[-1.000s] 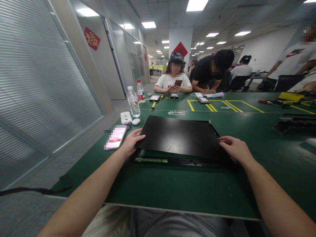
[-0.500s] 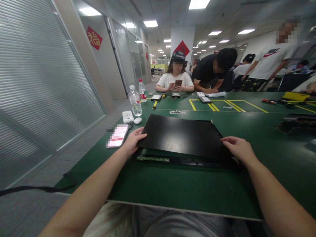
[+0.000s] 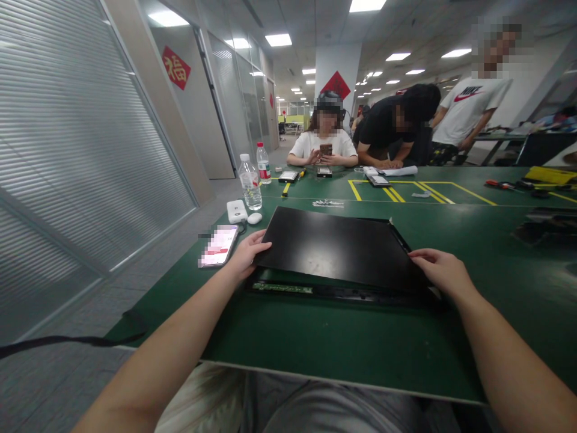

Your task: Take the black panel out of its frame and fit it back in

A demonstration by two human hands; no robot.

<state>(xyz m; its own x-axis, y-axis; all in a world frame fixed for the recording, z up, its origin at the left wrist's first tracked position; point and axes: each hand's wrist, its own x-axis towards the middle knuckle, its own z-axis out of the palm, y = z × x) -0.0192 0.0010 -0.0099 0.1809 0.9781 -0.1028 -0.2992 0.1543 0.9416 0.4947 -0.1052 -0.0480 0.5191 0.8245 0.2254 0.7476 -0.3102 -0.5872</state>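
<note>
**Both hands on the black panel's near corners**

Your left hand [image 3: 246, 257] grips the near left corner of the black panel [image 3: 338, 246], thumb on top and fingers tucked beneath the edge. Just left of it a phone [image 3: 219, 245] lies on the green table [image 3: 315, 343], with a white charger [image 3: 237, 211], a small white case [image 3: 255, 218] and two water bottles [image 3: 251, 181] farther back.

The panel lies in the middle of the table in front of you, its near edge tilted up off the frame [image 3: 333, 293] below, where a strip of green circuit board [image 3: 282, 288] shows in the gap. Over the last second that gap looks about the same, perhaps slightly narrower; the view has shifted, so it is hard to be sure. Your hands have kept their hold, so the panel remains supported and only partly raised.

Your right hand [image 3: 444, 273] rests on the near right corner, fingers spread flat along the edge; whether they curl under I cannot tell. Beyond, three people are at the far end of the table.
</note>
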